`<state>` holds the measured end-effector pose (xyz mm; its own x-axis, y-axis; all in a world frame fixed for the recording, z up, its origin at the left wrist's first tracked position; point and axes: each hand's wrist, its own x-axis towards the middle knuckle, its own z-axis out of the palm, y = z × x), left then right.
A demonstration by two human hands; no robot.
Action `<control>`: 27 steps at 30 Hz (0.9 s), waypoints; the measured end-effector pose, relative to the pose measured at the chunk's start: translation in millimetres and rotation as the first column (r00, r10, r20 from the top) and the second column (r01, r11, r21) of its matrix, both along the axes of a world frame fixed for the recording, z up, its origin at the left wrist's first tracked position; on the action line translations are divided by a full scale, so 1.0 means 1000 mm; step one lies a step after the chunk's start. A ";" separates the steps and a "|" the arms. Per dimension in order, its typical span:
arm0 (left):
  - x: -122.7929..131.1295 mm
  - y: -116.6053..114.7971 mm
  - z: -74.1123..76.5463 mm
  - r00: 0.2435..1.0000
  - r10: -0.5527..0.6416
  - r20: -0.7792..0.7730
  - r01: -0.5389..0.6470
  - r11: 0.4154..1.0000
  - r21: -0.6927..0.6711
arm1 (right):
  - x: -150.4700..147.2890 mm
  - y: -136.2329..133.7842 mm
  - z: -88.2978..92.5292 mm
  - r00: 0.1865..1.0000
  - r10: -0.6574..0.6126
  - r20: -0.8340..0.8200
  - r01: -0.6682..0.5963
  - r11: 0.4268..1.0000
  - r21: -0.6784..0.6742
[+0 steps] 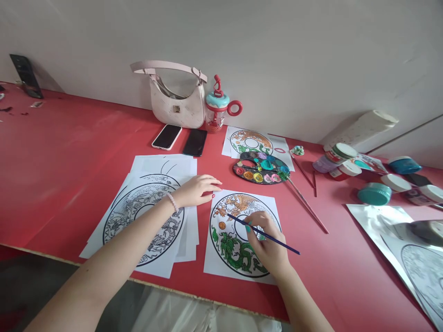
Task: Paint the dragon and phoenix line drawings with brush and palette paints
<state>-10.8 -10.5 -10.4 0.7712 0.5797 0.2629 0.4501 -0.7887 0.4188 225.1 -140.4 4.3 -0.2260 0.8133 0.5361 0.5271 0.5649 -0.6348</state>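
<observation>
My right hand pinches a thin blue paintbrush, its tip resting near the orange bird on a partly coloured round dragon-and-bird drawing. The green dragon fills the drawing's lower half. My left hand lies flat, fingers stretched out, pressing the left edge of that sheet and the top of a stack of uncoloured printed sheets. A dark paint palette with several coloured blobs sits just beyond the drawing.
A red table runs along a white wall. A pale handbag, a cup with a red handle and two phones stand at the back. Another coloured sheet, spare brushes, paint jars and foil lie right.
</observation>
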 end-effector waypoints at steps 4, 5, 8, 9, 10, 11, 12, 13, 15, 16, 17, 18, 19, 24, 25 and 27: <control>0.000 0.000 0.000 1.000 0.003 -0.007 -0.003 1.000 -0.001 | 0.000 0.000 -0.001 1.000 0.006 0.009 -0.006 1.000 -0.008; 0.000 0.000 0.000 1.000 0.003 -0.008 -0.003 1.000 -0.001 | 0.000 0.000 0.000 1.000 0.006 0.010 -0.006 1.000 -0.006; -0.001 0.000 -0.001 1.000 0.001 -0.006 -0.001 1.000 0.002 | -0.002 0.001 0.001 1.000 0.004 0.013 -0.004 1.000 0.002; -0.001 0.001 -0.001 1.000 -0.002 -0.003 0.002 1.000 0.005 | -0.002 0.001 0.001 1.000 0.004 0.015 -0.004 1.000 0.005; -0.001 0.001 -0.001 1.000 -0.003 -0.001 0.003 1.000 0.009 | -0.002 0.001 0.001 1.000 0.003 0.017 -0.004 1.000 0.006; -0.001 0.001 -0.002 1.000 -0.005 0.000 0.005 1.000 0.013 | -0.002 0.001 0.001 1.000 0.003 0.018 -0.003 1.000 0.006; -0.001 0.002 -0.002 1.000 -0.006 0.000 0.006 1.000 0.016 | -0.002 0.001 0.001 1.000 0.004 0.017 -0.004 1.000 0.005; -0.001 0.002 -0.003 1.000 -0.006 0.000 0.006 1.000 0.019 | -0.002 0.001 0.001 1.000 0.005 0.015 -0.005 1.000 0.005; -0.001 0.002 -0.003 1.000 -0.005 0.000 0.005 1.000 0.019 | -0.002 0.001 0.001 1.000 0.005 0.011 -0.005 1.000 0.003; -0.001 0.002 -0.003 1.000 -0.004 0.000 0.004 1.000 0.017 | -0.001 0.001 0.001 1.000 0.004 0.011 -0.004 1.000 0.002; -0.001 0.002 -0.003 1.000 -0.005 0.000 0.005 1.000 0.016 | -0.001 0.001 0.001 1.000 0.004 0.013 -0.004 1.000 0.002; -0.001 0.002 -0.003 1.000 -0.005 0.000 0.005 1.000 0.014 | -0.001 0.001 0.001 1.000 0.002 0.016 -0.002 1.000 0.002; -0.001 0.002 -0.003 1.000 -0.006 0.000 0.006 1.000 0.013 | -0.001 0.001 0.000 1.000 0.002 0.019 -0.002 1.000 0.000; -0.001 0.003 -0.003 1.000 -0.007 0.004 0.007 1.000 0.012 | -0.001 0.001 0.001 1.000 -0.004 0.024 0.004 1.000 -0.005; -0.001 0.002 -0.003 1.000 -0.007 0.004 0.007 1.000 0.010 | -0.001 0.001 0.001 1.000 -0.004 0.025 0.004 1.000 -0.003; 0.000 0.002 -0.003 1.000 -0.006 0.004 0.006 1.000 0.008 | -0.001 0.001 0.002 1.000 0.000 0.026 0.000 1.000 -0.003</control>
